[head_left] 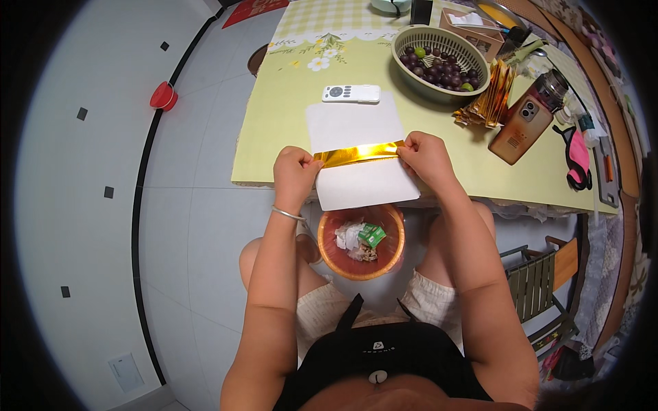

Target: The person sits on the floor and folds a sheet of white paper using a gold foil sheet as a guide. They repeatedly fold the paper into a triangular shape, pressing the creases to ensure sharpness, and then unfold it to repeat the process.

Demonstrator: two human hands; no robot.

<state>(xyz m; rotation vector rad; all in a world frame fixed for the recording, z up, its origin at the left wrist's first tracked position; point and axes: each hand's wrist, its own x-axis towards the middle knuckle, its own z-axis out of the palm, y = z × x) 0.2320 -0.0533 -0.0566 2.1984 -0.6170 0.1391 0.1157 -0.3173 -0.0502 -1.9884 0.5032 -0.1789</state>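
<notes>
A shiny gold foil strip (360, 153) is stretched level between my two hands, above a white sheet (367, 185) on the table. My left hand (295, 169) pinches its left end, a bracelet on that wrist. At the other end, the thumb and fingers of my right hand (425, 157) are closed on the strip. Just beyond the sheet's far edge lies a white remote control (351, 94). Several folded gold foil pieces (488, 99) are piled to the right, beside a gold-brown phone (522, 129).
An oval basket (404, 72) of dark grapes and green fruit stands at the back right. A pink and black eye mask (577, 159) lies near the right edge. Below the table's front edge, between my legs, is an orange bin (327, 257) with litter. A folding chair (537, 288) stands right.
</notes>
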